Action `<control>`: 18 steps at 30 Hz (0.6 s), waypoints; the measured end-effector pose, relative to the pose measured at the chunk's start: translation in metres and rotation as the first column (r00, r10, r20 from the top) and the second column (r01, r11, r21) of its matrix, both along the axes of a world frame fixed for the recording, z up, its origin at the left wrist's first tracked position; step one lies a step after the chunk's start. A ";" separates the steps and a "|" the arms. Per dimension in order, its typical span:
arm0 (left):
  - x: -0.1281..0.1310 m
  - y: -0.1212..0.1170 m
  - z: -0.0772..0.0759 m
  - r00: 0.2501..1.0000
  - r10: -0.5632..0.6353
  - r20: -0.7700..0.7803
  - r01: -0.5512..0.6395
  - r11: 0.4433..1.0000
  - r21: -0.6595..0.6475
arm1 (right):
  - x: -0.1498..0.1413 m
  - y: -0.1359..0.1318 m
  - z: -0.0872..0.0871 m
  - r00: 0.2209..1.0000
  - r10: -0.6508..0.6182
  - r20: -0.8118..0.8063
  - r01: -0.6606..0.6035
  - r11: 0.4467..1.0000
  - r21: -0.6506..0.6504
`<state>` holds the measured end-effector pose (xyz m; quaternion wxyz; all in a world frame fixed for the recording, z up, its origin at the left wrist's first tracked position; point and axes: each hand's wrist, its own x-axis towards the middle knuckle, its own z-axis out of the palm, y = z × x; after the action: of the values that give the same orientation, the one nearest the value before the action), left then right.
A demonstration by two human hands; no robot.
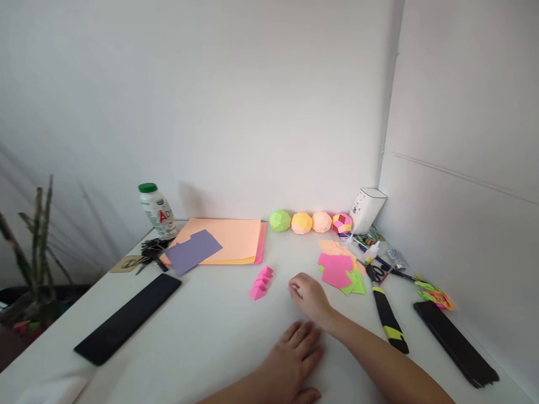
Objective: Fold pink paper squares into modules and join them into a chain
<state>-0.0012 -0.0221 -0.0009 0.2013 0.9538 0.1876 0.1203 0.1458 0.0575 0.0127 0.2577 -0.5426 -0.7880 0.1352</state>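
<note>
My left hand (295,359) lies flat on the white table (202,348) with its fingers stretched out and nothing in them. Just beyond it my right hand (310,297) is closed, thumb and forefinger curled together in a pinch. Whether anything small is between those fingertips I cannot make out. To the left of the right hand stands a short row of folded pink paper pieces (261,283), apart from the fingers. On its other side lie pink paper cut-outs (337,270) over green paper cut-outs (357,282), with peach paper cut-outs (330,246) behind.
Large peach paper sheets (236,238) lie at the back under a purple sheet (191,252). Several paper polyhedra, one green (280,220), line the wall. A glue bottle (371,252), scissors (378,273) and a utility knife (388,314) lie right. A black slab (130,320) lies left, near a white bottle (158,210).
</note>
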 end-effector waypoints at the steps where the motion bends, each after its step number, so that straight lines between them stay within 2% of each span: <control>1: -0.001 0.000 0.000 1.000 0.004 0.006 -0.004 1.000 0.004 | 0.016 0.000 0.003 0.989 -0.084 0.118 0.077 0.995 0.066; 3: -0.002 -0.001 0.002 1.000 0.006 0.003 -0.006 1.000 0.007 | 0.046 0.001 0.007 0.906 -0.252 0.341 0.233 0.968 0.098; 5: -0.002 0.000 0.002 0.999 -0.018 -0.027 0.018 1.000 0.006 | 0.070 0.002 0.005 0.830 -0.327 0.452 0.351 0.936 0.033; 7: -0.001 0.002 -0.003 0.999 -0.027 -0.028 0.027 0.999 0.017 | 0.084 0.002 0.000 0.831 -0.281 0.480 0.334 0.942 -0.026; 13: 0.001 0.009 -0.028 0.997 -0.038 0.067 0.037 0.999 0.016 | 0.099 0.000 -0.010 0.845 -0.289 0.449 0.318 0.948 0.012; 16: -0.002 0.009 -0.024 0.995 -0.037 0.097 0.041 0.998 -0.047 | 0.102 0.001 -0.010 0.861 -0.296 0.414 0.306 0.951 0.043; 18: -0.004 0.008 -0.016 0.989 0.015 0.148 0.004 0.992 -0.128 | 0.104 0.003 -0.011 0.866 -0.292 0.406 0.298 0.953 0.050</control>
<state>-0.0047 -0.0139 -0.0174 0.2753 0.9267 0.1822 0.1795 0.2496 0.0605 0.0021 0.1011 -0.6745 -0.7311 -0.0163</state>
